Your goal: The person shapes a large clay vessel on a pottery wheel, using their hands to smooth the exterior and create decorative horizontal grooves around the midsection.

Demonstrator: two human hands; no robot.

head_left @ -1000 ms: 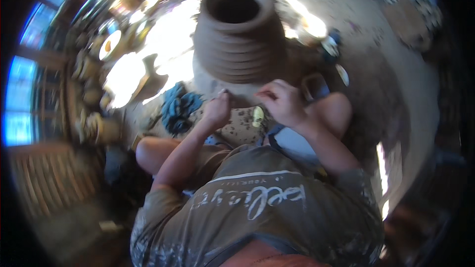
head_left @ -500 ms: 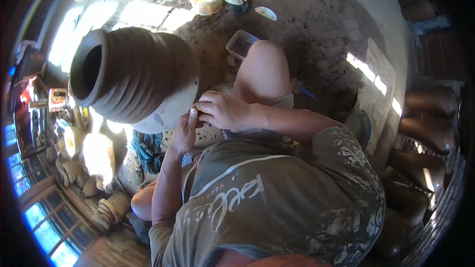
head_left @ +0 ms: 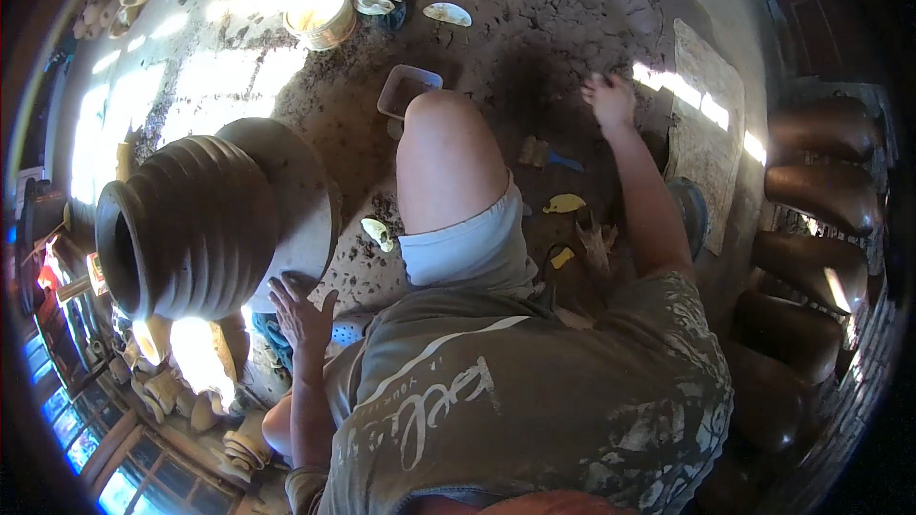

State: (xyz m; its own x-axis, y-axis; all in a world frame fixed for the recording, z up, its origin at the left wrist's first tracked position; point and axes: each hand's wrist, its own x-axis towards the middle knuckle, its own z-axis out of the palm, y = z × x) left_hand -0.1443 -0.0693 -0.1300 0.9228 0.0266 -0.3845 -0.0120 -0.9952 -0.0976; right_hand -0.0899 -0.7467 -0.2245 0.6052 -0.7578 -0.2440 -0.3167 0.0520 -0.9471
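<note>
A large ribbed clay pot [head_left: 205, 219] stands on a round wheel disc [head_left: 303, 253] at my left, its dark mouth at the far left of the view. My left hand [head_left: 303, 313] rests its spread fingertips near the disc's lower edge and holds nothing. Out to the right, my right hand [head_left: 611, 100] is stretched over the clay-smeared floor, fingers apart, with nothing visible in it. Below it lies a brush with a blue handle [head_left: 565, 162]. Yellow flat pieces [head_left: 565, 203] lie beside my right leg, and another yellowish piece [head_left: 378, 234] is between disc and knee.
A rectangular plastic tub [head_left: 391, 95] sits beyond my knee. Farther off stand a bucket [head_left: 329, 33] and a dark plastic bag [head_left: 393, 17], near a pale oval piece [head_left: 447, 13]. A board [head_left: 711, 148] lies at right, before a row of brown pots [head_left: 821, 195].
My hands, together in front of the pot before, have parted. The left has dropped to the disc's edge; the right has swung far out to the right. The view has shifted too.
</note>
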